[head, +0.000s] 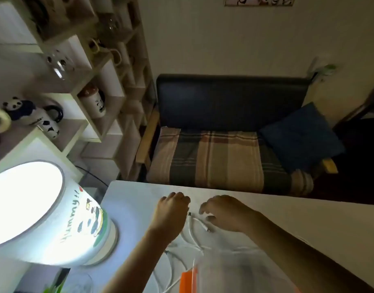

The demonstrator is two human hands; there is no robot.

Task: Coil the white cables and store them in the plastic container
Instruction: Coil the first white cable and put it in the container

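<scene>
While the white cables [190, 235] lie loose on the table [309, 218], the left hand [171, 214] curls over one end and the right hand [226, 212] hovers half-open, holding nothing.

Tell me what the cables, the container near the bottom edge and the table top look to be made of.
White cables: flexible plastic-sheathed wire, smooth, judging by the loose curves they lie in. Container: clear, slightly cloudy plastic, since the table shows through it; its orange clip looks like opaque plastic. Table: pale, matt and smooth, perhaps laminate or painted board; the dim light leaves it open.
</scene>
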